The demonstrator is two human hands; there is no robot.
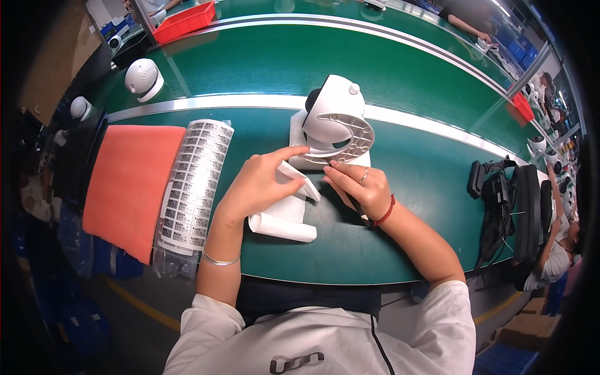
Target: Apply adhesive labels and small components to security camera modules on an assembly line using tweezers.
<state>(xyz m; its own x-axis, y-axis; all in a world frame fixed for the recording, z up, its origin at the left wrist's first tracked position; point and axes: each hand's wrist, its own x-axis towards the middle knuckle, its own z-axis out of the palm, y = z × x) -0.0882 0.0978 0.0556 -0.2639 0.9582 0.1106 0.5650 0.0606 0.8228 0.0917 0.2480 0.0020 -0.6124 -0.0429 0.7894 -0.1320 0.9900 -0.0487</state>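
A white dome camera housing stands tilted on a white pad, its ribbed round base facing me. My left hand has its index finger stretched to the base's lower left rim, thumb apart below. Beside that thumb rises the curled end of a white paper sheet; its near end is rolled up on the table. The fingertips of my right hand press together at the base's lower rim. A thin dark tool runs under that hand, its kind mostly hidden by the fingers.
Left of my arm lie a printed label sheet and an orange foam sheet. Another white camera stands at the far left, near a red bin. Black straps and gear lie right. Co-workers sit beyond the bench.
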